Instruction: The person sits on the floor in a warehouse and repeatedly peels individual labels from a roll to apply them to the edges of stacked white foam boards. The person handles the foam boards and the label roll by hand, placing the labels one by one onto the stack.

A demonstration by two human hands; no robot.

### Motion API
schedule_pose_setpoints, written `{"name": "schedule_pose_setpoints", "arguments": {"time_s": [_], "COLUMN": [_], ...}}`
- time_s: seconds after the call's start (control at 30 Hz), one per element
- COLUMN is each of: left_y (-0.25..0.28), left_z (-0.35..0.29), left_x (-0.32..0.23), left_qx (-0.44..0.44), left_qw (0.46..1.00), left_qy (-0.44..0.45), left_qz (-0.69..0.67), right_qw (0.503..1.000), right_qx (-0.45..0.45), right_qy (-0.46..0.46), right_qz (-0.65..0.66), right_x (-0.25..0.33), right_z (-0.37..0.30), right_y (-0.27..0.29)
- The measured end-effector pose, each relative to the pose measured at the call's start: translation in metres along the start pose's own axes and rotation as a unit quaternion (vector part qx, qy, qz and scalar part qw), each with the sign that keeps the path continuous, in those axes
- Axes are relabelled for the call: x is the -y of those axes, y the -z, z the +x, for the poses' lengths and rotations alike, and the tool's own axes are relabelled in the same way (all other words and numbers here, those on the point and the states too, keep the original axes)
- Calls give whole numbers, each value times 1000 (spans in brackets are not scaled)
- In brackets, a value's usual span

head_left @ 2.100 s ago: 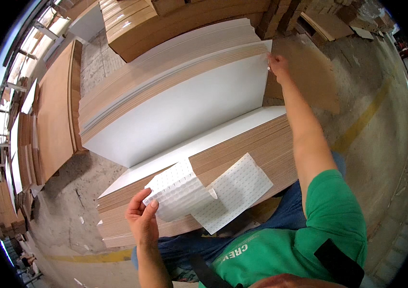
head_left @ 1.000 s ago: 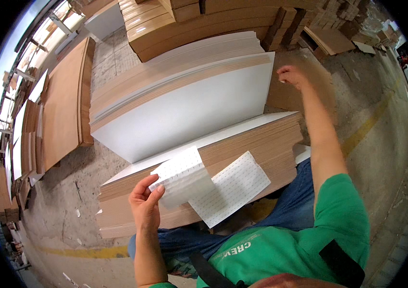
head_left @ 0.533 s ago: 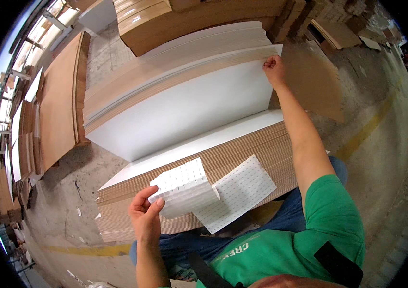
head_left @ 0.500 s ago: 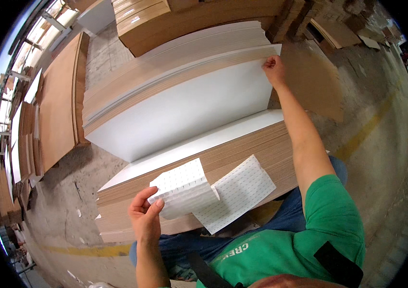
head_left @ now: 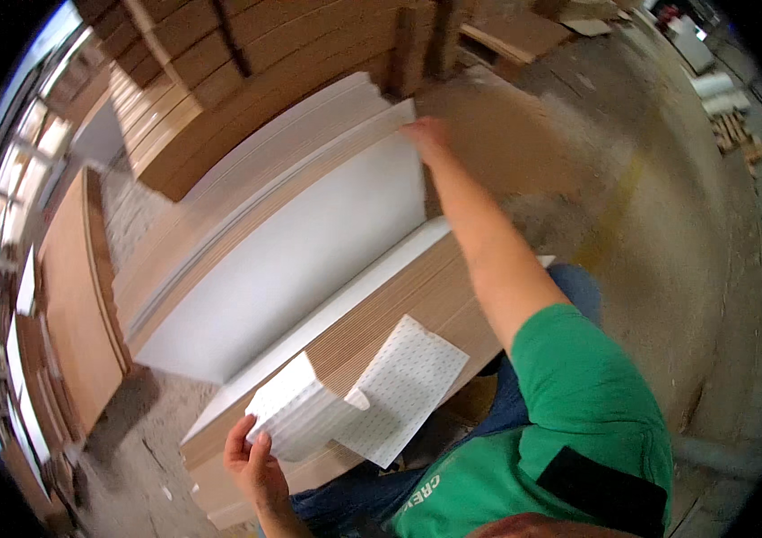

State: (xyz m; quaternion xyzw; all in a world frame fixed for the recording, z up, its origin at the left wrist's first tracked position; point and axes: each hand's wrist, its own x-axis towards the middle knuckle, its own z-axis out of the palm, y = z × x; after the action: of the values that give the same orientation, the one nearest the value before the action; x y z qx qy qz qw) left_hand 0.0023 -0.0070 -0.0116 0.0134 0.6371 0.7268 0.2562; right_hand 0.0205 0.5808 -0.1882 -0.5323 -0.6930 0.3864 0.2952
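Note:
My left hand (head_left: 253, 457) pinches the left edge of a curled white sheet of small stickers (head_left: 296, 411) between thumb and fingers. A second, flatter white sheet (head_left: 406, 386), covered in rows of small marks, lies beside it; whether the two are joined I cannot tell. Both rest over a stack of brown boards (head_left: 381, 309) in front of me. Beyond it, a white panel (head_left: 300, 251) leans upright against more boards. My right arm is stretched out, and my right hand (head_left: 427, 134) is at the panel's upper right corner, its fingers smeared by motion.
More board edges (head_left: 246, 175) stand behind the white panel. Large brown cartons (head_left: 264, 81) are piled at the back. To the left, big brown boards (head_left: 80, 305) lean together on the concrete floor. A brown sheet (head_left: 506, 134) lies on the floor at the far right.
The whole view has turned, so the panel and stack now sit further left and more tilted. My left hand still holds the sheet; my right hand stays by the panel's corner.

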Motion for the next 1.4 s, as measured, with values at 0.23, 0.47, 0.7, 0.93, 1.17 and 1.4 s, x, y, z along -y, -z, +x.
{"name": "schedule_pose_setpoints", "arguments": {"time_s": [0.23,0.47,0.7,0.93,1.17,1.4], "left_y": [-8,-29,-5,-6,-10,-6], "left_z": [-3,-15,-11,-25,-24,-23], "left_x": [-2,-14,-1,-23,-20,-14], "left_qx": [61,54,107,73,79,88], "left_qw": [998,997,983,992,994,987], "left_qy": [-2,-49,-37,-25,-20,-57], "left_qz": [-26,24,144,104,71,119], "right_qw": [993,934,912,761,680,652], "right_qx": [-23,194,314,371,382,364], "right_qy": [-113,-54,174,531,626,662], "right_qz": [34,-294,-200,36,-9,-62], "right_x": [-16,33,96,215,226,224], "right_z": [-9,-85,-196,-381,-416,-421], "right_y": [36,130,113,108,74,67]}}
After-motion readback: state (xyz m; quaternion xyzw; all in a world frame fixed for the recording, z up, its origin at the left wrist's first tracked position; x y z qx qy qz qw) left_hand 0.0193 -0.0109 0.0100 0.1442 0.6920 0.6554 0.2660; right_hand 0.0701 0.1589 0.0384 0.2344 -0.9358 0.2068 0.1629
